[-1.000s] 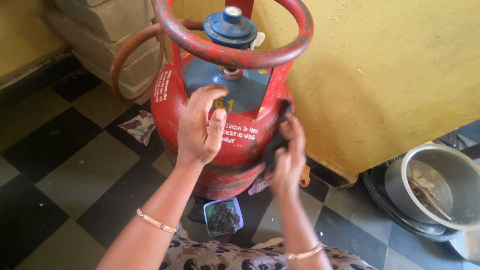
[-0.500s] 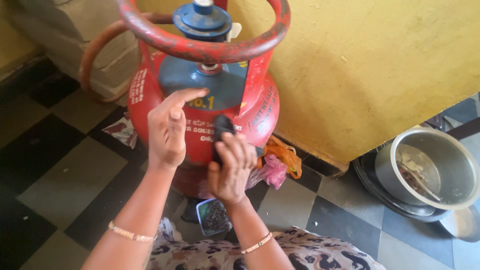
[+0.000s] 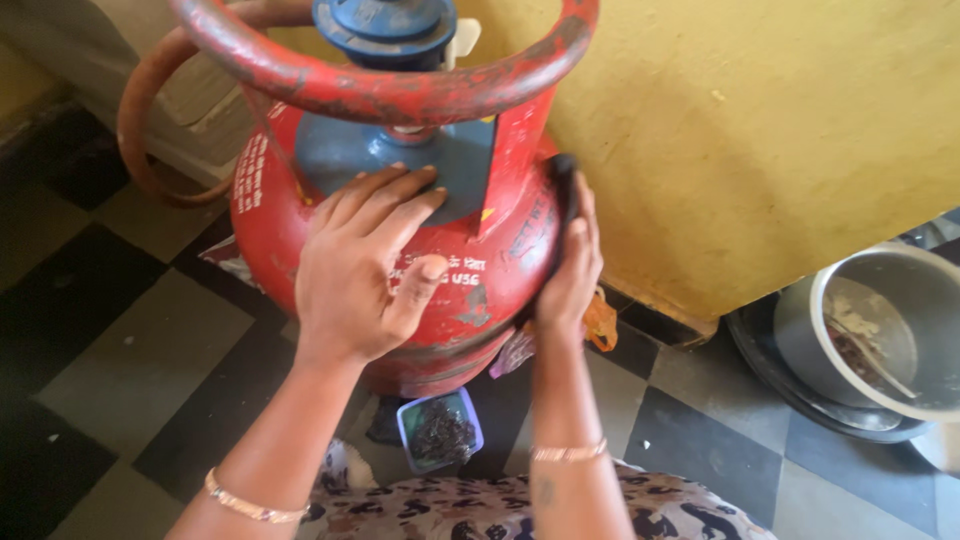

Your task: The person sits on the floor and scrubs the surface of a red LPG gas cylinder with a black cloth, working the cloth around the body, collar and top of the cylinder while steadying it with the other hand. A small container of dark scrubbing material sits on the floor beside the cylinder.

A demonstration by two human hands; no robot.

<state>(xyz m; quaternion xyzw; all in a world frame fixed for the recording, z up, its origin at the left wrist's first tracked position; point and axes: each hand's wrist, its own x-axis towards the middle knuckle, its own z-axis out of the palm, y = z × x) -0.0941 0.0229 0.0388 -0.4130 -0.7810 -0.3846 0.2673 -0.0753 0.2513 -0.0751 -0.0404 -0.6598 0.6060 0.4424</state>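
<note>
Two hands rest on a red gas cylinder standing on the checkered floor beside a yellow wall. Left hand lies flat, fingers spread, grip open. Right hand presses a dark scrubbing pad against the cylinder's side, grip closed on it. Below sits a small tub.

Both forearms are bare, with no sleeves in view. A thin gold-coloured bangle circles the left wrist, and a similar slim bangle sits on the right wrist. At the bottom edge, the person's clothing is a light fabric printed with dark, leopard-like blotches.
</note>
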